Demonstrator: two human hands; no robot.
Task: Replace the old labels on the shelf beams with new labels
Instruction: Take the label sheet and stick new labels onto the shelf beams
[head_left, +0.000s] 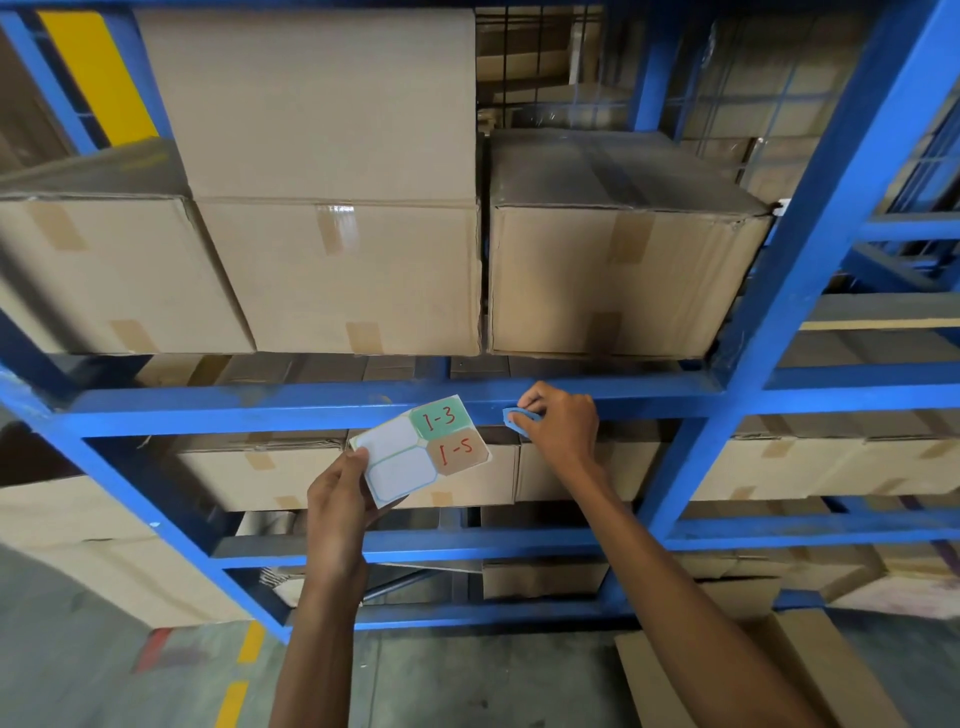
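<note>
A curled blue label is pinched by the right hand at the shelf beam; a label sheet is clamped in the left hand fingers.

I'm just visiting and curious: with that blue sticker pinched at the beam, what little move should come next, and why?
Probably press the blue label flat onto the shelf beam. The right hand pinches it, curled, right at the beam, while the left hand holds the label sheet with two slots already empty. It may instead be an old one.
</note>
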